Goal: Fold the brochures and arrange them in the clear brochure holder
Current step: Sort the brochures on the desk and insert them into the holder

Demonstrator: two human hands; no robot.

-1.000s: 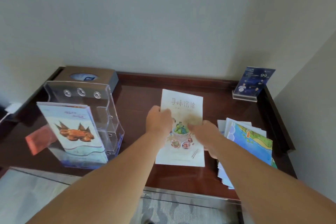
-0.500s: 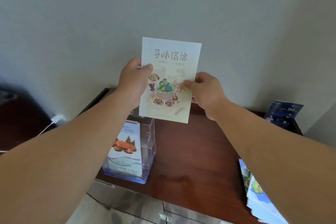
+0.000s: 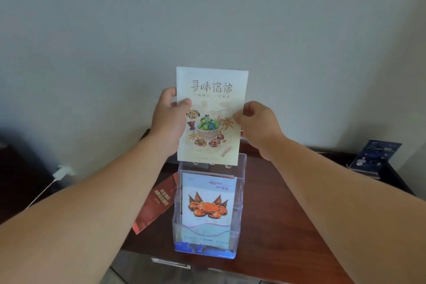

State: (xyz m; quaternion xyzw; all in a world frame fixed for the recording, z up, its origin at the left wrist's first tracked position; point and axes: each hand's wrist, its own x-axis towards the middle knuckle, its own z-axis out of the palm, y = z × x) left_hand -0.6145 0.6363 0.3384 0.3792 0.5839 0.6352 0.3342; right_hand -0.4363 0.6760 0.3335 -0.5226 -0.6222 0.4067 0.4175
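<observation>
I hold a folded cream brochure (image 3: 211, 90) with a food picture upright in the air, directly above the clear brochure holder (image 3: 239, 205). My left hand (image 3: 169, 120) pinches its left edge and my right hand (image 3: 258, 124) pinches its right edge. The brochure's bottom edge hangs just over the holder's back rim. The holder stands on the dark wooden table (image 3: 288, 226) and has a crab brochure (image 3: 207, 207) in its front pocket.
A red leaflet (image 3: 158, 203) lies on the table left of the holder. A dark blue sign in a stand (image 3: 375, 157) is at the far right. A white charger and cable (image 3: 61, 173) sit at the left wall. The wall is close behind.
The brochure was lifted off the table by both hands and carried left until it hangs above the holder. The view swung left, so the stack of blue brochures left the frame.
</observation>
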